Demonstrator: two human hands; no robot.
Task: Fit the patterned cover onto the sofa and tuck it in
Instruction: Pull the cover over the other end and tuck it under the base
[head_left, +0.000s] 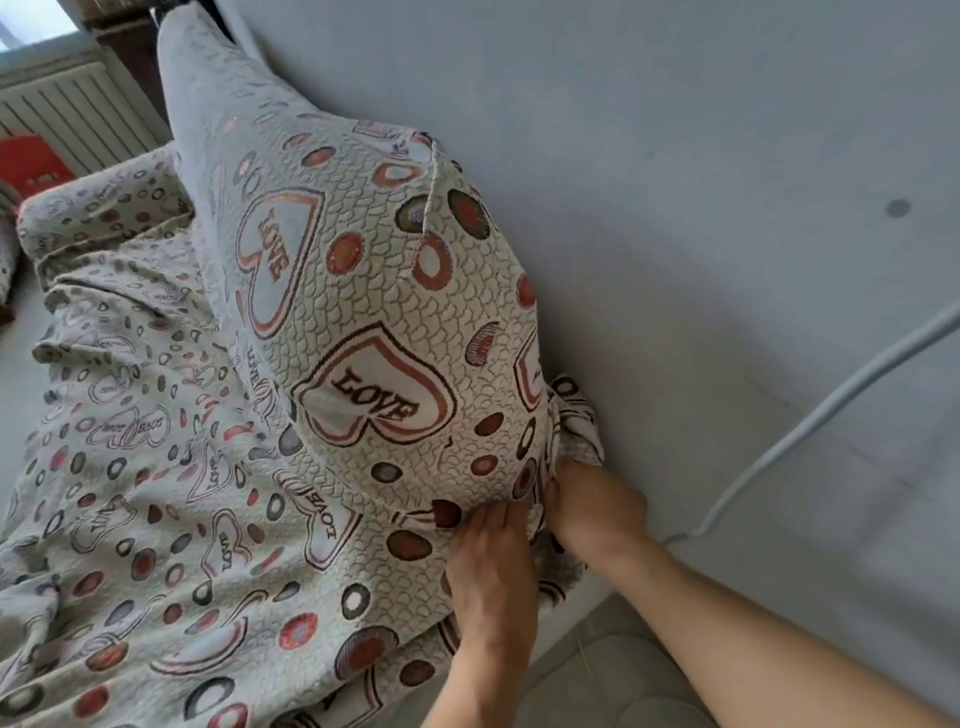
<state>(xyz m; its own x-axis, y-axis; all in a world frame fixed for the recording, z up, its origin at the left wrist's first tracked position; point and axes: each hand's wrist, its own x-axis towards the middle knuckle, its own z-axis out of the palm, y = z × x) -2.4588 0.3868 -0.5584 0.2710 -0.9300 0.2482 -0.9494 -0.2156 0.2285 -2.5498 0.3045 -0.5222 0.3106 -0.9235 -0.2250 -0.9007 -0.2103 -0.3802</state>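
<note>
**Patterned cover at the sofa's end, both hands at the lower corner**

Patterned cover (332, 322), with hearts and the word LOVE on it, is already pulled over the tall backrest of the sofa (597, 670) and hangs in loose folds over the seat on the left. The backrest stands close along the pale wall (675, 156), and its long axis runs from the near end, where the person works, away toward the radiator (78, 109).

Both hands meet at the near lower corner of the covered backrest. The left hand (491, 571) lies on the fabric with the fingers extended, their tips pressing into the crease under the bulge. The right hand (592, 506) is on the wall side, just beside the left one; its fingers go into the bunched cloth and are hidden there, so I cannot tell if they pinch the fabric or only push it.

The loose bunch of cloth lies directly in front of the fingertips, between the backrest end and the wall. I judge the step to be tucking this corner. The right hand is nearer to the gap, so it probably must push the cloth down and inward, while the left holds the front smooth. A pale cable (810, 415) runs along the wall near by.
</note>
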